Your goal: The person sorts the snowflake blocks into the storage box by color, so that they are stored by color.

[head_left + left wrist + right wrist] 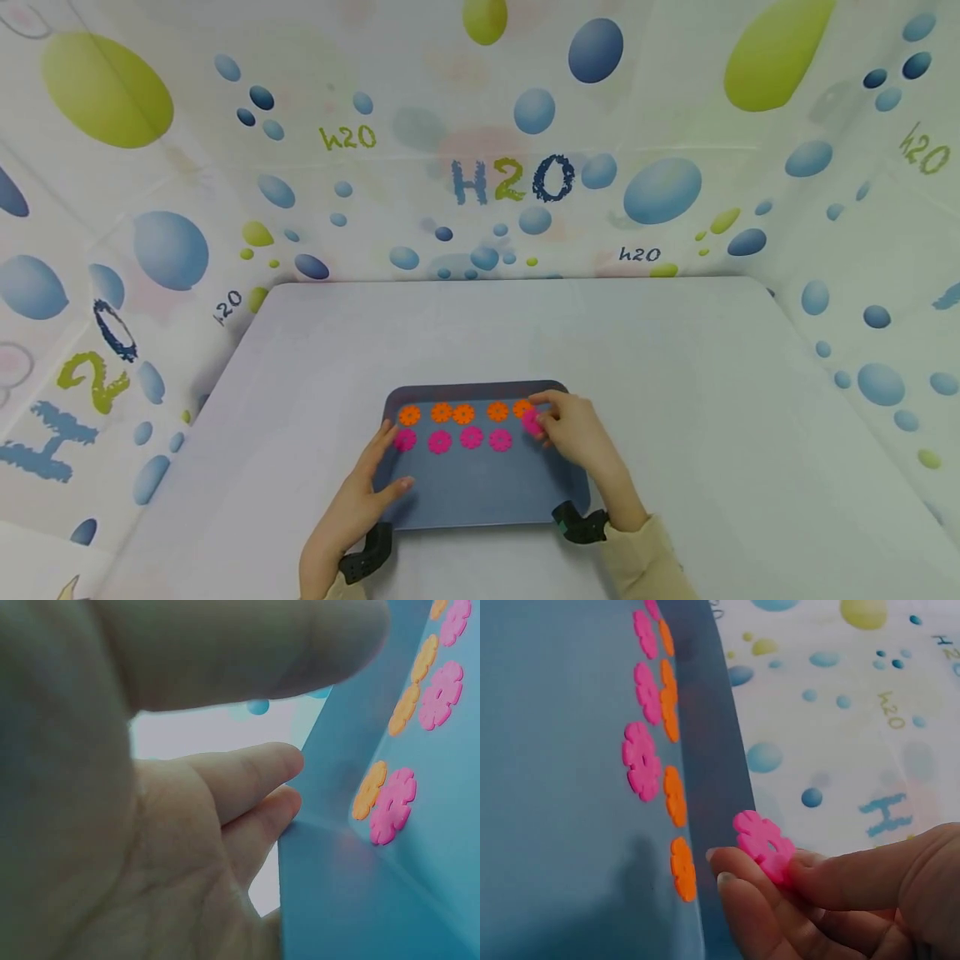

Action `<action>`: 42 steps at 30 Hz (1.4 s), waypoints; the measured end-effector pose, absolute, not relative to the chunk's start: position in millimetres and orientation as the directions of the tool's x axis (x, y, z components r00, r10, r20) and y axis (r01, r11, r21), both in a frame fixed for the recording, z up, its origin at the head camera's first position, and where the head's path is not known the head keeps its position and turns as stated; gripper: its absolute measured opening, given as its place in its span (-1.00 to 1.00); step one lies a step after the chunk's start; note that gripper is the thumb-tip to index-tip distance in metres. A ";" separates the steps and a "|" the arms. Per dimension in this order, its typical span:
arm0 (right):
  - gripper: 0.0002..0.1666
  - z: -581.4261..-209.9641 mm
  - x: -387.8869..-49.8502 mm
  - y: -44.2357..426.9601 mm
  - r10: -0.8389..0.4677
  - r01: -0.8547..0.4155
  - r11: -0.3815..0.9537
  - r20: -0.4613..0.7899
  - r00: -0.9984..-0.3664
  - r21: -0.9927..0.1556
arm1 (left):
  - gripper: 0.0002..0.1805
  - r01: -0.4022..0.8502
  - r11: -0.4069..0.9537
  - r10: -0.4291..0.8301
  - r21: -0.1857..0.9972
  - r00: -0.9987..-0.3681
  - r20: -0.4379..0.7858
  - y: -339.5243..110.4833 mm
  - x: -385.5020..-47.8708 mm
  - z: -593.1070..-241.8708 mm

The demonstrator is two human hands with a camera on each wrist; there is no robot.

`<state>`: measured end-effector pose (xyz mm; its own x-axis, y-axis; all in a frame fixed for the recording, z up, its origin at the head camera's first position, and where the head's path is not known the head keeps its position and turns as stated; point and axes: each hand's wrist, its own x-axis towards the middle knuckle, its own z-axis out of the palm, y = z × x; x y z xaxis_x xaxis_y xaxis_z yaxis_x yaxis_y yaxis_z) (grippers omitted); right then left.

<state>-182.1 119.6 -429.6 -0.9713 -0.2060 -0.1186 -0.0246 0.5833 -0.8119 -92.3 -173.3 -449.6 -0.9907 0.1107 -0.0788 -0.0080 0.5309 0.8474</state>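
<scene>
My right hand (573, 429) pinches a pink flower-shaped disc (766, 846) between thumb and fingers, above the right end of a blue-grey tray (480, 492). Along the tray's far side lies a row of several orange flower-shaped discs (498, 412); the rightmost orange disc (682, 868) is close to that hand. Nearer to me runs a row of pink discs (471, 437), also lying flat. At the tray's left edge rests my left hand (362, 500), fingers extended and thumb spread; its fingertips touch the tray's rim in the left wrist view and hold nothing.
The tray stands on a white-covered table (315, 367). Behind and beside it hang white sheets (420, 50) printed with blue and green drops and H2O lettering. Each wrist wears a black camera mount (367, 554).
</scene>
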 end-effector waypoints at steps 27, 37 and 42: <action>-0.64 -435.4 -182.5 112.1 -0.187 -0.051 0.691 -0.110 -0.976 -0.721 | -0.16 -0.003 0.527 0.115 0.850 -0.991 -0.074 -171.7 -92.1 -446.7; -0.66 -436.2 -181.5 113.7 -0.182 -0.039 0.692 -0.122 -0.976 -0.721 | -0.16 -0.002 0.530 0.114 0.848 -0.991 -0.073 -171.4 -91.6 -447.2; -0.65 -436.7 -181.9 115.5 -0.195 -0.019 0.668 -0.150 -0.969 -0.744 | -0.15 -0.003 0.515 0.119 0.857 -0.990 -0.075 -173.5 -91.6 -448.5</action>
<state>-181.9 115.5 -436.7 -0.9692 -0.1948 -0.1503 -0.0189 0.6678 -0.7441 -91.6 -173.5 -448.5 -0.9900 0.1191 -0.0753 -0.0032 0.5154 0.8570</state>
